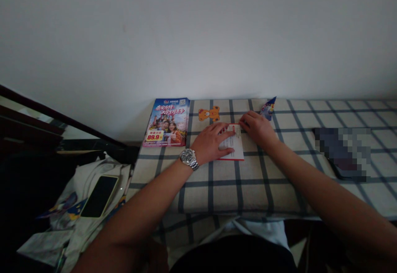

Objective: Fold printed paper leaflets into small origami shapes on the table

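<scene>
A small white leaflet (236,149) with red edges and print lies on the checked tablecloth (198,190). Across its left part my left hand (209,142) rests flat with the fingers spread, a metal watch on that wrist. At the leaflet's top right corner my right hand (256,127) has its fingertips pinched together on the edge. A colourful blue paper piece (268,108), pointed at the top, shows just behind my right hand. Behind my left hand lies a flat brown bear cutout (209,113).
A stack of blue and pink flyers (167,122) sits at the table's back left corner. To the right is a dark, partly pixelated phone-like object (338,153). Below the table's left side, another phone (99,196) rests on pale cloth or bags. A white wall (198,37) stands behind.
</scene>
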Motion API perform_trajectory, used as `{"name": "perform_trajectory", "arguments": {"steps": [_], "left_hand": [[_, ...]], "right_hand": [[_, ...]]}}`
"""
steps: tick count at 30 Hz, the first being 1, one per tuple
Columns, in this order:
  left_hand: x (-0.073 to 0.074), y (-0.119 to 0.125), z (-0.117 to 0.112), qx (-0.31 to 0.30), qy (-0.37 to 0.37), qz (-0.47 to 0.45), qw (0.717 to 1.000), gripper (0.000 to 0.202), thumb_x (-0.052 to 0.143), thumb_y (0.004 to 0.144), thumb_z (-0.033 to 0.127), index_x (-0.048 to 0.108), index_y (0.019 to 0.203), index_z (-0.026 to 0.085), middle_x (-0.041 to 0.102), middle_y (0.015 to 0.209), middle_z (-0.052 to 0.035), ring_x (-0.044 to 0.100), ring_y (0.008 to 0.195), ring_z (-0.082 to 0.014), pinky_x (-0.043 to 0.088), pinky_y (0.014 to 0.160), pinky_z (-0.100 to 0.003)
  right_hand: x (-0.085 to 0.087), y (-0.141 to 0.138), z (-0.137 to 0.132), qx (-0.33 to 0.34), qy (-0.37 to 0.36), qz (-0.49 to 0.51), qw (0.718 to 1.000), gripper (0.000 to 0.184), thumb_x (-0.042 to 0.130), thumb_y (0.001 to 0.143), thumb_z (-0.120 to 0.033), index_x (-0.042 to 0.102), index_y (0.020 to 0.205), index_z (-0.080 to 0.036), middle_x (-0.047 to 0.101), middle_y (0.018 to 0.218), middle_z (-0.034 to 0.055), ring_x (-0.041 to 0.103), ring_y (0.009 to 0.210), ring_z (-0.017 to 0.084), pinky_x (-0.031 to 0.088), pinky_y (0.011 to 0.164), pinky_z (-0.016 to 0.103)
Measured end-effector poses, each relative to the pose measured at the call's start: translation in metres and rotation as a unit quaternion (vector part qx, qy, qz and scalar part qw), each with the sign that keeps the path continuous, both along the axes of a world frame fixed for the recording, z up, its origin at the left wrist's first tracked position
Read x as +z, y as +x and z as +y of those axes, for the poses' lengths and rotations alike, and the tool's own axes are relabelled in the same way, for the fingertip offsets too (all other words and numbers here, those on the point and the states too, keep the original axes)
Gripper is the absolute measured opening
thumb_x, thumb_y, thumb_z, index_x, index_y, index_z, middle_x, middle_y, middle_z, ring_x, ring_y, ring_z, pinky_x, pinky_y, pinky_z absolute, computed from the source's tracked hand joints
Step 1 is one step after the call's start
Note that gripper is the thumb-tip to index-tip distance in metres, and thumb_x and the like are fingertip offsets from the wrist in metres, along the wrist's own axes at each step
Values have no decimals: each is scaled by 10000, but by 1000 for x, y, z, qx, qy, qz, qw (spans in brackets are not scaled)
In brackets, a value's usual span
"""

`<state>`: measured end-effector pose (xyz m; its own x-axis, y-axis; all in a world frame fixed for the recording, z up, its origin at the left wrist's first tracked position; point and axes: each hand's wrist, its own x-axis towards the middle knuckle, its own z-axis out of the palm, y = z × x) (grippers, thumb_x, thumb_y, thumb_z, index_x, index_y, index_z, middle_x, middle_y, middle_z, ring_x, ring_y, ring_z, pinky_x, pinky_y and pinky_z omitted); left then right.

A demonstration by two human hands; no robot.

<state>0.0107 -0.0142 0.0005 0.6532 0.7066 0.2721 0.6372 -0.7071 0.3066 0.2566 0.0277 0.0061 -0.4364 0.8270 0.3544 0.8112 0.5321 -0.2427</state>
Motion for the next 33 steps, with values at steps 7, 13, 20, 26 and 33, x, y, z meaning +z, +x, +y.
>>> {"name": "perform_trajectory", "arguments": {"steps": [7, 13, 20, 26, 33], "left_hand": [[-1, 0, 0, 2, -5, 0, 1000, 608, 750, 901, 542, 606, 1430, 277, 508, 1515, -104, 487, 1395, -314, 404, 1207, -505], [0, 0, 0, 7, -13, 6, 1000, 606, 738, 906, 556, 607, 1431, 284, 505, 1528, -97, 482, 1404, -316, 403, 1208, -498], [-1, 0, 0, 6, -12, 2, 1000, 599, 736, 910, 551, 605, 1429, 284, 502, 1533, -99, 481, 1406, -317, 394, 1211, -501], [0, 0, 0, 2, -8, 0, 1000, 594, 741, 908, 542, 605, 1423, 278, 506, 1528, -102, 486, 1401, -314, 397, 1209, -502], [0, 1, 0, 8, -16, 0, 1000, 589, 744, 909, 529, 602, 1425, 284, 496, 1541, -93, 477, 1413, -317, 405, 1205, -507]], "right_hand": [[-2, 1, 0, 0, 0, 21, 1000, 119, 581, 1002, -192, 681, 938, -188, 690, 977, 101, 675, 886, 260, 528, 788, 375], [-1, 7, -6, 30, -14, 54, 998, 100, 616, 984, -210, 702, 940, -188, 702, 978, 102, 669, 881, 256, 531, 792, 379], [-3, 11, -9, 54, -17, 51, 997, 100, 640, 979, -225, 723, 942, -185, 729, 1009, 106, 694, 909, 270, 562, 830, 413], [-4, 15, -14, 81, -17, 46, 995, 135, 662, 972, -241, 753, 1054, -184, 751, 1110, 126, 718, 987, 293, 586, 903, 460], [-8, 21, -24, 92, -5, 44, 995, 220, 699, 957, -269, 761, 1150, -183, 747, 1223, 144, 723, 1090, 319, 605, 959, 501]]}}
